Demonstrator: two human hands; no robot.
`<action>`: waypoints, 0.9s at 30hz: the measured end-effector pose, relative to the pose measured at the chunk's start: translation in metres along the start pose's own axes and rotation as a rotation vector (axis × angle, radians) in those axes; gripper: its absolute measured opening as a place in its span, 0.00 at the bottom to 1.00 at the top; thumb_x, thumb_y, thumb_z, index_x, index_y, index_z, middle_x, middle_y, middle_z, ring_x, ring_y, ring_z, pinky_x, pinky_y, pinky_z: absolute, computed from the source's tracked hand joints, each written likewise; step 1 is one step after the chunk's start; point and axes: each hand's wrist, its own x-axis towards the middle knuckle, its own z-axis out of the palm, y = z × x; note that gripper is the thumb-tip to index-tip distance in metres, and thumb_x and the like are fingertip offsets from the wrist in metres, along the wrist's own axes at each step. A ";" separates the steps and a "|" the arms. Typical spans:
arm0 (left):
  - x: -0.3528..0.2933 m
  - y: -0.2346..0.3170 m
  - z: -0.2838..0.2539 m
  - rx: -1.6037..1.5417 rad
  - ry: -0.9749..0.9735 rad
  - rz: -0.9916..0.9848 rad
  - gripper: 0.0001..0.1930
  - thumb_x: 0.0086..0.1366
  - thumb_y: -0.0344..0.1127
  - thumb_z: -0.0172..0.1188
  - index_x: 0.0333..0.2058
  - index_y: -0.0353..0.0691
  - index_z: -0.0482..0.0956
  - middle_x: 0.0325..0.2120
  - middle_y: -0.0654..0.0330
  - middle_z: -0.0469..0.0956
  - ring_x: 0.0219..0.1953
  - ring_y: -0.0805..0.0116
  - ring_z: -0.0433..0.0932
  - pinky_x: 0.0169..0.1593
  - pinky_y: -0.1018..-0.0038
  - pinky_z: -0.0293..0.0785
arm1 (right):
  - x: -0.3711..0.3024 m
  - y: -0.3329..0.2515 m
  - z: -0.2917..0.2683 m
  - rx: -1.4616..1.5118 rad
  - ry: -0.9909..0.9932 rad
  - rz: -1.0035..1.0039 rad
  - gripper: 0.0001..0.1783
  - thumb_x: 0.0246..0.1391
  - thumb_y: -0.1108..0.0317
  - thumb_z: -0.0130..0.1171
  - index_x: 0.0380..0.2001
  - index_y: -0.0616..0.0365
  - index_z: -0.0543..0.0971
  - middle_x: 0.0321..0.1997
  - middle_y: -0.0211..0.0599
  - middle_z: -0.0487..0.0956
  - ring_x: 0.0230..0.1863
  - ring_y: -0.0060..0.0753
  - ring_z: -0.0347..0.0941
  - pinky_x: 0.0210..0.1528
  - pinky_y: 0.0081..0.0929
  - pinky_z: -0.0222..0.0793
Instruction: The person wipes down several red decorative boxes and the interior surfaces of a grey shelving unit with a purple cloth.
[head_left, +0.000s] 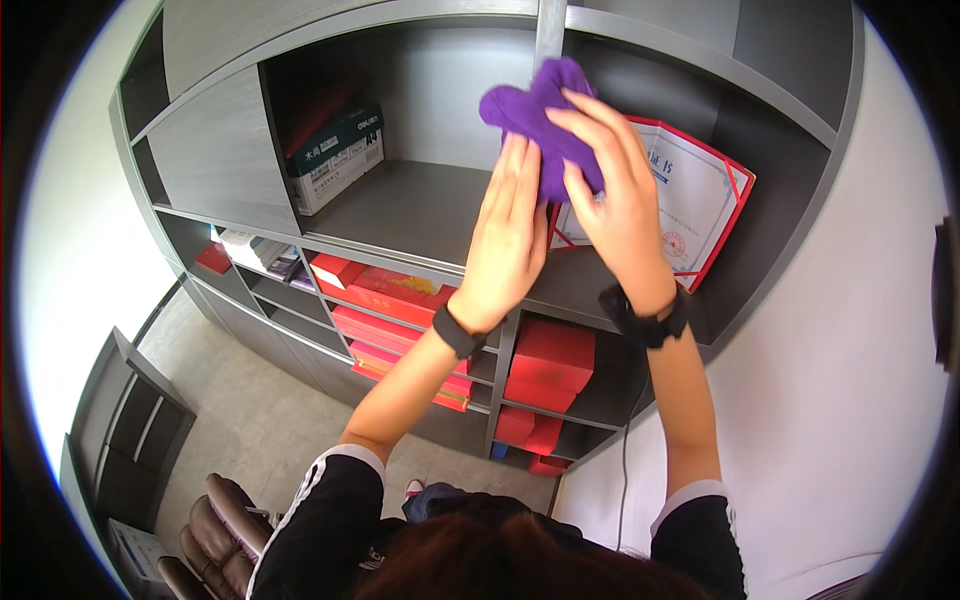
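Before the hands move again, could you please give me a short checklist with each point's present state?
1. Left hand touching the purple cloth: ok, fingers extended against it.
2. Right hand touching the cloth: ok, fingers spread over it.
3. Cloth pressed against the upright divider: cannot tell, contact is hidden.
4. Red-bordered certificate untouched by the right hand: cannot tell, they overlap in view.
5. Green-and-white box apart from both hands: ok.

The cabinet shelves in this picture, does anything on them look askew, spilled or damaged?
Nothing clearly looks spilled or damaged. The certificate appears slanted on the right shelf, but the lens bends edges and the right hand partly covers it, so I cannot confirm.
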 end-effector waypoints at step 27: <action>0.059 -0.043 0.042 -0.073 0.107 0.081 0.33 0.60 0.17 0.49 0.64 0.24 0.49 0.60 0.29 0.57 0.62 0.32 0.59 0.62 0.58 0.61 | 0.072 0.035 0.022 -0.124 -0.085 -0.209 0.22 0.49 0.79 0.49 0.50 0.55 0.74 0.55 0.47 0.71 0.59 0.52 0.65 0.62 0.41 0.61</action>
